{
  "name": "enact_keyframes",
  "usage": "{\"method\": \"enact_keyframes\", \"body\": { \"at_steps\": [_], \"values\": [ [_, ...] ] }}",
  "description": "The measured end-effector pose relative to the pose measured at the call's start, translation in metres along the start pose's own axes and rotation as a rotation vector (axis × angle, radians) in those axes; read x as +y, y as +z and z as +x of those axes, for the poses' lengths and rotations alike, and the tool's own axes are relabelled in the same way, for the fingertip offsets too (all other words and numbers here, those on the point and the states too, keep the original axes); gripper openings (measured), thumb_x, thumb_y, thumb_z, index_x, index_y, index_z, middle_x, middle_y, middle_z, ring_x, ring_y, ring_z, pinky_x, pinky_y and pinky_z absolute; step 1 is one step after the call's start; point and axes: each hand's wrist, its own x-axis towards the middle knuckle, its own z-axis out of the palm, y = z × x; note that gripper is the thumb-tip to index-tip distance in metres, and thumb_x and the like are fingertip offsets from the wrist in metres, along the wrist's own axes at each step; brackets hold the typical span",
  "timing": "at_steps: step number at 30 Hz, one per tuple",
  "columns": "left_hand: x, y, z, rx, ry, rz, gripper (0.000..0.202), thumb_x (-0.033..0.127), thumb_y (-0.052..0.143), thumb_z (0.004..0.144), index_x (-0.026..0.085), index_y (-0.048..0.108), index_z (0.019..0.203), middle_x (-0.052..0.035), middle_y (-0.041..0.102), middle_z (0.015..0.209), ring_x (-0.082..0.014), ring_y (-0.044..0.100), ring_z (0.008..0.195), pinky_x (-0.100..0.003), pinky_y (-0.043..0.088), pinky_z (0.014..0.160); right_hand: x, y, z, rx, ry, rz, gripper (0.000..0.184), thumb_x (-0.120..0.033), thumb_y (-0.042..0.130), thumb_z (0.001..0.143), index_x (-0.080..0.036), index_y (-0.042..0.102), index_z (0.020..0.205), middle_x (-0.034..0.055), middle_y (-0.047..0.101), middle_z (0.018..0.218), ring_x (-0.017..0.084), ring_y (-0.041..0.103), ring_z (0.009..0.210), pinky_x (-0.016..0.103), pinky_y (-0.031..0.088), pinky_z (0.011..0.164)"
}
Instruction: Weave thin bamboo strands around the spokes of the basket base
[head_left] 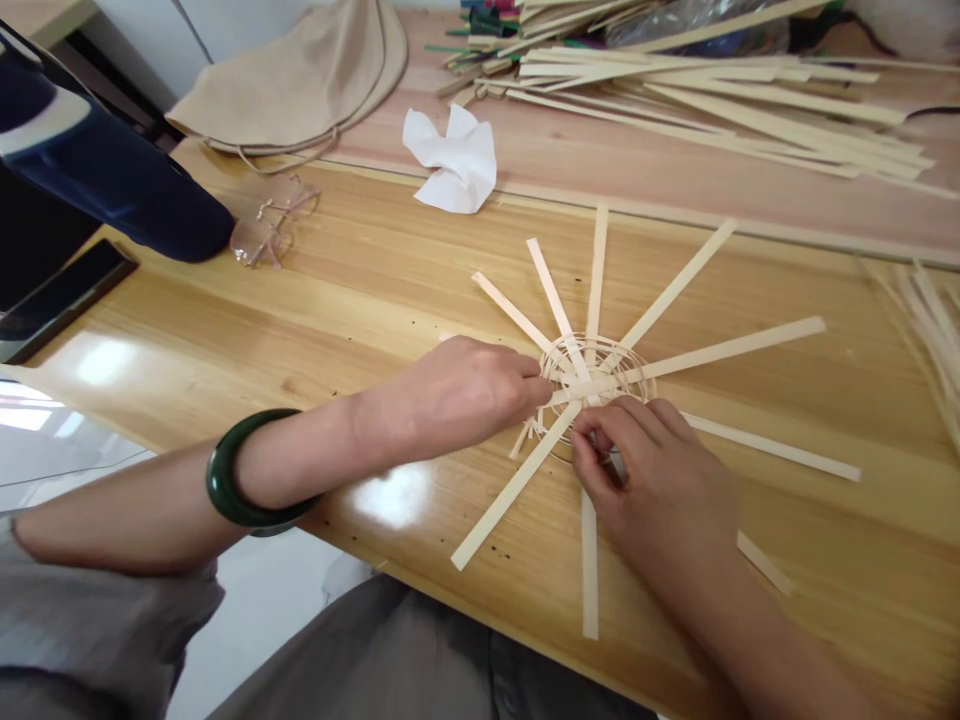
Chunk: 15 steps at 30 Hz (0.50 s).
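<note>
Flat pale bamboo strips [679, 285] cross at one centre and fan out like spokes on the wooden table. Thin round strands [637, 362] loop around that centre in several rings. My left hand [480, 390] lies at the left side of the rings, its fingertips pinched together at the weave. At the lower right of the centre my right hand [660, 470] has thumb and forefinger closed together by the strands. What sits between the fingers of either hand is hidden. A dark green bangle [232, 470] circles my left wrist.
White crumpled tissue [457, 160] and eyeglasses [270, 225] lie beyond my left hand. At the back are a pile of loose strips [720, 100] and a beige cloth hat [300, 80]. A dark blue bottle [127, 180] and a phone [64, 295] are at left.
</note>
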Motion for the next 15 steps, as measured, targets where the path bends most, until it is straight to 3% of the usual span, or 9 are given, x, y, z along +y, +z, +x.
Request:
{"method": "enact_keyframes", "body": {
  "at_steps": [7,11,15],
  "values": [
    [-0.021,-0.002,0.01,0.04,0.092,-0.336,0.014,0.021,0.06,0.094,0.022,0.069,0.105,-0.0018,0.069,0.106,-0.0152,0.067,0.092,-0.022,0.048,0.073,0.0,0.0,0.0,0.0,0.008,-0.006,0.012,-0.017,0.057,0.09,-0.021,0.058,0.078,-0.0018,0.061,0.071,0.017,0.05,0.071,0.028,0.038,0.063],
    [-0.026,0.0,0.008,0.036,0.205,-0.373,0.022,0.017,0.056,0.096,0.025,0.069,0.112,-0.0036,0.067,0.114,-0.016,0.067,0.098,-0.022,0.049,0.078,0.0,0.0,0.0,-0.002,0.01,0.004,0.011,-0.017,0.058,0.089,-0.021,0.058,0.079,-0.0017,0.062,0.071,0.017,0.051,0.072,0.028,0.038,0.063],
    [-0.031,0.001,0.001,0.059,0.209,-0.365,0.019,0.024,0.055,0.098,0.023,0.071,0.108,-0.0045,0.068,0.112,-0.0158,0.068,0.096,-0.022,0.05,0.078,0.001,0.001,0.0,-0.005,0.01,0.023,0.012,-0.016,0.056,0.09,-0.021,0.059,0.079,-0.0017,0.061,0.07,0.017,0.051,0.071,0.028,0.039,0.063]
  ]
}}
